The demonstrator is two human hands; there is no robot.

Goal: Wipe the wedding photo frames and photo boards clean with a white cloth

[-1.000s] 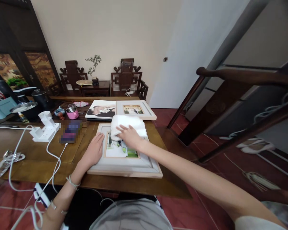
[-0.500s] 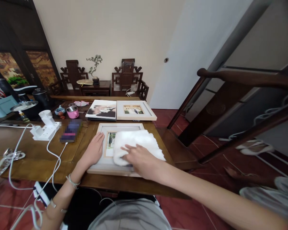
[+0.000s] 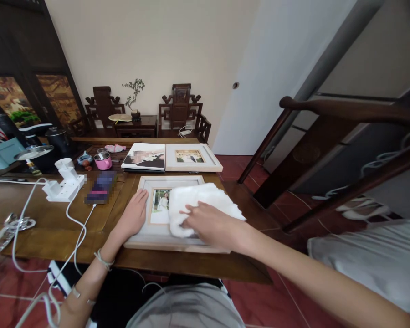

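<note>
A light wooden picture frame point(image 3: 181, 247) lies flat on the wooden table, with a small photo point(image 3: 161, 206) in a pale mat. Along the frame's left edge rests my left hand point(image 3: 134, 213), fingers stretched out flat on the border. My right hand point(image 3: 207, 223) presses a fluffy white cloth point(image 3: 205, 200) onto the frame. Its fingers are bent into the cloth, and the fingertips are partly hidden. The cloth covers the right part of the frame and hangs past its right edge.
Behind are a second frame point(image 3: 210, 159) and a photo book point(image 3: 143, 156). Left on the table stand a phone point(image 3: 101, 187), a power strip point(image 3: 63, 189) with cables, a pink cup point(image 3: 103, 160) and a shiny hair clip point(image 3: 10, 232). A wooden chair point(image 3: 307, 150) and another person's sleeve point(image 3: 362, 255) are at right.
My right hand and the white cloth have slid right across the frame, uncovering more of the photo. My left hand has stayed put. The other person's sleeve has come further into view.
</note>
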